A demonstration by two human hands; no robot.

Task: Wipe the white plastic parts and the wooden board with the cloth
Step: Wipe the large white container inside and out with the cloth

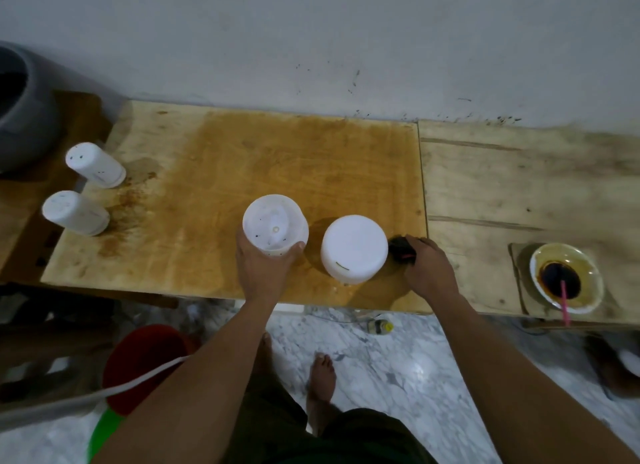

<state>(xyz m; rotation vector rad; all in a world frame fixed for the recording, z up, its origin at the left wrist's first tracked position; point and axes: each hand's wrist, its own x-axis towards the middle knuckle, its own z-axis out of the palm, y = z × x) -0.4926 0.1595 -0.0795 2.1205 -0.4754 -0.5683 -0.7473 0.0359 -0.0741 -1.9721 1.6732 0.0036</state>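
A stained, wet-looking wooden board [263, 165] lies on the bench against the wall. My left hand [265, 266] grips the near side of an open white plastic container [275, 224] standing near the board's front edge. To its right stands an upturned white plastic cover [353, 249]. My right hand [427, 266] presses a dark cloth [400, 247] onto the board just right of that cover. Two smaller white plastic cylinders [95, 165] [74, 213] lie tilted at the board's left end.
A white bowl [585, 273] of dark liquid with a pink stick sits on the bench at right. A grey pot [24, 110] stands at far left. On the marble floor are a red basin [145, 363], a small bottle [379, 326] and my bare feet.
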